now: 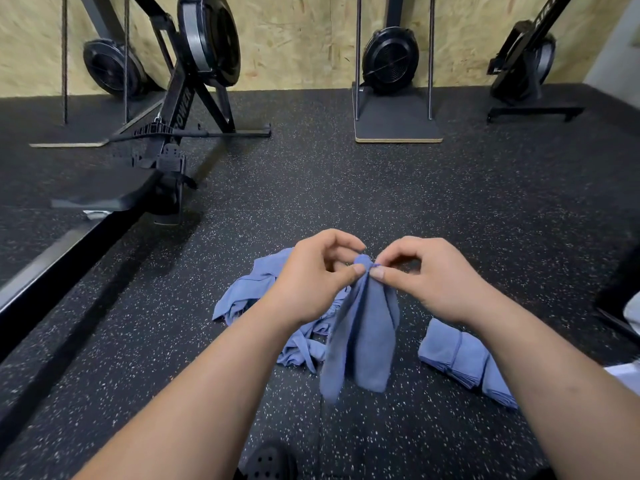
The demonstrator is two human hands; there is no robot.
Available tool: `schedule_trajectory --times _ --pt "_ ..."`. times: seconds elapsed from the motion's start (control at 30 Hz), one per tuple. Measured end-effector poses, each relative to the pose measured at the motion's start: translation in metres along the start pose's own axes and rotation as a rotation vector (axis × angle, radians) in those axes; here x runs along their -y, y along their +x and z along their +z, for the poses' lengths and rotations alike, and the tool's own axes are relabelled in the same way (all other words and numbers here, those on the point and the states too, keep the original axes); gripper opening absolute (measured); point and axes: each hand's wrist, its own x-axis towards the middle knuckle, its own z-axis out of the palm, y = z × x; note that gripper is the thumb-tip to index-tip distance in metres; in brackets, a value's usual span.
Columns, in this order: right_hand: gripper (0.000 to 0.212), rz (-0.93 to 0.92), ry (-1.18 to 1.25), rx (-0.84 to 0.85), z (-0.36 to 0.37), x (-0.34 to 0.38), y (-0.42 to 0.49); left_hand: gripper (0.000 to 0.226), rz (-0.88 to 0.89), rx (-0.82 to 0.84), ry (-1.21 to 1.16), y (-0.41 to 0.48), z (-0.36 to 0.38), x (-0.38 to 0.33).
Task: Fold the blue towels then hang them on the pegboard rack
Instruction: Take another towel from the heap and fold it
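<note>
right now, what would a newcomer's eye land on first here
First, the middle of the view: the left hand and the right hand each pinch the top of a blue towel that hangs down between them. Behind it a loose heap of blue towels lies on the speckled black floor, with a folded stack to its right. Black rowing machines stand along the far wooden wall.

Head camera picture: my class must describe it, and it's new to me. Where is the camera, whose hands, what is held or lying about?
The camera sits on a person's head, looking forward and down. The left hand and right hand both pinch the top of one hanging blue cloth towel. On the black speckled rubber floor lie a crumpled heap of blue towels, beyond it, and a folded blue towel stack, right. Black exercise machines stand by the wall.
</note>
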Motion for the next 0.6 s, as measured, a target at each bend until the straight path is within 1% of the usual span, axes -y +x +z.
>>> schedule_trajectory --times 0.17,0.3,0.37,0.43,0.5,0.53,0.6 --pt "0.011 0.014 0.003 -0.025 0.002 -0.006 0.002 0.014 0.027 0.016 -0.021 -0.003 0.003 -0.003" --pt "0.017 0.002 0.012 -0.046 0.003 -0.006 0.001 0.024 0.052 0.033 -0.056 -0.005 0.005 -0.006" --pt "0.022 0.017 0.029 -0.009 0.002 -0.003 0.002 0.024 0.074 0.057 -0.018 -0.005 0.004 -0.005" --pt "0.028 0.054 0.072 0.099 -0.004 -0.003 0.002 0.020 0.088 0.079 0.019 -0.003 -0.001 -0.002" --pt "0.024 0.076 0.104 0.215 -0.011 -0.006 0.002 0.018 0.096 0.073 0.049 -0.001 -0.007 -0.001" --pt "0.017 0.077 0.093 0.230 -0.014 -0.009 0.002 0.018 0.101 0.060 0.065 0.000 -0.010 -0.001" --pt "0.005 0.066 0.086 0.190 -0.016 -0.013 0.003 0.018 0.101 0.032 0.106 0.001 -0.013 0.001"
